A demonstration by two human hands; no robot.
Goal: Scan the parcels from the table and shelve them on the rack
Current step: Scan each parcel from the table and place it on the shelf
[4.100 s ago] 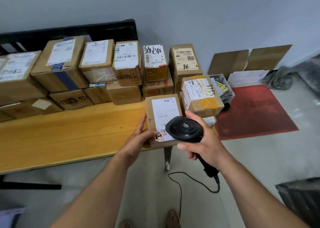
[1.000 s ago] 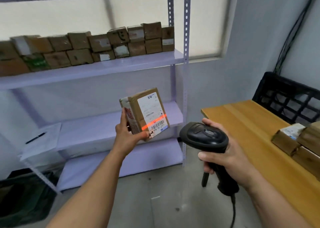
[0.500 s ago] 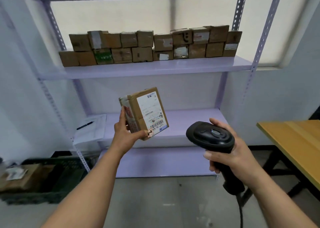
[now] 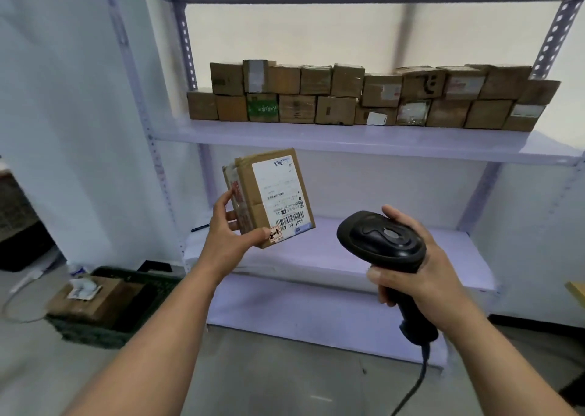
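My left hand [image 4: 229, 235] grips a small brown cardboard parcel [image 4: 272, 194] by its lower left corner, white label with a barcode turned toward me. It hangs in front of the pale purple rack [image 4: 364, 143], between the upper shelf and the shelf below. To the right, my right hand [image 4: 421, 276] holds a black handheld barcode scanner [image 4: 380, 241] by its handle, head pointing up and left, cable trailing down. Two stacked rows of brown parcels [image 4: 364, 95] fill the upper shelf.
The lower shelf [image 4: 348, 257] carries a pen and paper at its left end. A dark crate [image 4: 104, 308] with cardboard boxes stands on the floor at the left. A corner of the wooden table [image 4: 577, 292] shows at the right edge.
The view has turned left and closer to the rack; the table has slid almost out of sight. The red scan line seen on the label a second ago is gone. Both grips are unchanged.
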